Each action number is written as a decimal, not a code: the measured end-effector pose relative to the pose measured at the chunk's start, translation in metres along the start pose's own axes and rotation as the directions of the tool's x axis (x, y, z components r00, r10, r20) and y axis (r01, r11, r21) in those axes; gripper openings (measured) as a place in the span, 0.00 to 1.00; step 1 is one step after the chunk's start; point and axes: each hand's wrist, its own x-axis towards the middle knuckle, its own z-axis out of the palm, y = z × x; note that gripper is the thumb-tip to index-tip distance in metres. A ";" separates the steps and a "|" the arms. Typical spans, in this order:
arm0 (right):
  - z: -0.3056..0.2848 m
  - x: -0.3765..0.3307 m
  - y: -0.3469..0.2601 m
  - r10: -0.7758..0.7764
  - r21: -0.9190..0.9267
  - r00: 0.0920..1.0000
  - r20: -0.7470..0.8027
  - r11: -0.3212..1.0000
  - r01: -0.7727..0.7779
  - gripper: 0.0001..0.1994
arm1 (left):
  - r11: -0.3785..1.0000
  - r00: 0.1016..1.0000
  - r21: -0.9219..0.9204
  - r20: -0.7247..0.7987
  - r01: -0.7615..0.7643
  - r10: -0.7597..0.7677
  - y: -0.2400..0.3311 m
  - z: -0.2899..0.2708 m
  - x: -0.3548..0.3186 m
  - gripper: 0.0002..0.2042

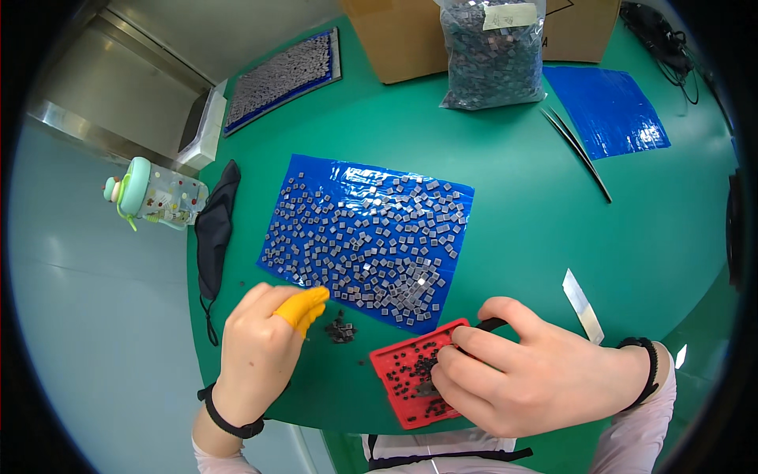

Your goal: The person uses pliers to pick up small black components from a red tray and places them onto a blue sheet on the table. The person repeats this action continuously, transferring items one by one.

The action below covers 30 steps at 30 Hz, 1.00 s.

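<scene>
My left hand is at the lower left, with yellow finger cots on its fingertips. Those fingers are pressed together; whatever may be between them is hidden. Right beside them on the table lies a small heap of dark square bits. My right hand curls over a red tray holding many tiny black pieces. A slim black tool shows in its grip, mostly covered by the fingers. Beyond both hands, a blue film sheet is strewn with many small grey squares.
Metal tweezers and another blue film lie at the far right. A bag of squares stands before a cardboard box. A filled board, black mask and bottle are leftward; a white strip lies right.
</scene>
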 end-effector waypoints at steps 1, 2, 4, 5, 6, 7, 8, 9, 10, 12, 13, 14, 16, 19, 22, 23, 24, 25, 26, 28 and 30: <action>0.000 0.000 0.000 -0.001 0.002 1.000 0.001 1.000 0.001 0.09 | 0.999 0.999 -0.030 0.032 0.023 -0.022 -0.001 -0.002 -0.006 0.12; 0.001 0.000 0.000 -0.001 0.004 1.000 0.003 1.000 0.001 0.09 | 0.997 0.997 -0.059 0.065 0.047 -0.043 -0.002 -0.003 -0.011 0.12; 0.000 -0.001 0.000 -0.014 0.006 0.999 0.042 1.000 0.014 0.09 | 0.993 0.995 -0.099 0.086 0.067 -0.058 -0.005 -0.001 -0.021 0.11; -0.001 -0.002 0.000 -0.023 0.006 0.997 0.077 1.000 0.022 0.09 | 0.989 0.994 -0.127 0.085 0.072 -0.061 -0.008 0.001 -0.026 0.11; -0.003 -0.003 0.000 -0.029 0.004 0.993 0.115 1.000 0.029 0.10 | 0.985 0.995 -0.158 0.083 0.075 -0.062 -0.010 0.004 -0.029 0.11; -0.002 -0.003 0.000 -0.024 0.012 0.994 0.110 1.000 0.022 0.10 | 0.975 0.989 -0.179 0.096 0.131 -0.116 -0.010 0.005 -0.030 0.11; -0.001 -0.003 0.000 -0.018 0.020 0.994 0.105 1.000 0.016 0.10 | 0.974 0.987 -0.178 0.099 0.142 -0.126 -0.010 0.006 -0.031 0.11; 0.000 -0.003 0.000 -0.014 0.029 0.995 0.099 1.000 0.011 0.10 | 0.972 0.985 -0.175 0.101 0.153 -0.137 -0.010 0.006 -0.031 0.11; 0.000 -0.003 0.000 -0.015 0.031 0.995 0.098 0.999 0.012 0.10 | 0.971 0.983 -0.172 0.104 0.165 -0.149 -0.010 0.006 -0.031 0.11; -0.001 -0.003 0.001 -0.014 0.035 0.995 0.096 0.999 0.011 0.10 | 0.972 0.986 -0.180 0.102 0.151 -0.134 -0.011 0.009 -0.031 0.10; 0.001 -0.003 0.000 -0.016 0.037 0.999 0.049 0.999 0.014 0.09 | 0.973 0.987 -0.184 0.101 0.141 -0.124 -0.011 0.010 -0.031 0.09; 0.005 -0.004 0.000 -0.017 0.038 1.000 0.002 0.999 0.017 0.09 | 0.971 0.986 -0.187 0.108 0.148 -0.130 -0.011 0.010 -0.030 0.09; 0.008 -0.004 0.000 -0.017 0.042 0.999 -0.045 0.999 0.019 0.09 | 0.968 0.982 -0.191 0.122 0.163 -0.142 -0.009 0.010 -0.029 0.08; 0.007 -0.003 0.000 -0.006 0.037 0.998 -0.064 0.999 0.008 0.09 | 0.978 0.990 -0.173 0.106 0.113 -0.096 -0.010 0.010 -0.028 0.09; 0.007 -0.002 0.000 0.031 0.016 0.995 -0.090 0.999 -0.029 0.10 | 0.960 0.986 -0.228 -0.002 0.164 -0.169 -0.006 0.006 -0.036 0.10; 0.005 -0.002 0.000 0.050 0.004 0.995 -0.081 0.999 -0.049 0.12 | 0.917 0.981 -0.354 0.006 0.183 -0.194 -0.004 0.004 -0.037 0.10; 0.002 -0.001 0.001 0.066 -0.011 0.995 -0.072 0.998 -0.067 0.13 | 0.858 0.976 -0.475 0.013 0.198 -0.218 0.001 0.000 -0.038 0.10; 0.001 0.000 0.001 0.098 0.007 0.987 -0.124 0.995 -0.098 0.14 | 0.782 0.970 -0.588 0.024 0.208 -0.240 0.005 -0.003 -0.038 0.10; 0.001 0.000 0.001 0.130 0.026 0.976 -0.173 0.991 -0.128 0.15 | 0.697 0.969 -0.680 0.085 0.228 -0.233 0.009 -0.005 -0.034 0.10; -0.004 0.002 0.001 0.177 0.065 0.948 -0.263 0.984 -0.165 0.17 | 0.510 0.959 -0.816 0.186 0.272 -0.213 0.018 -0.010 -0.025 0.11; -0.012 0.004 0.002 0.233 0.103 0.916 -0.326 0.972 -0.211 0.19 | 0.318 0.947 -0.898 0.248 0.304 -0.203 0.020 -0.010 -0.018 0.10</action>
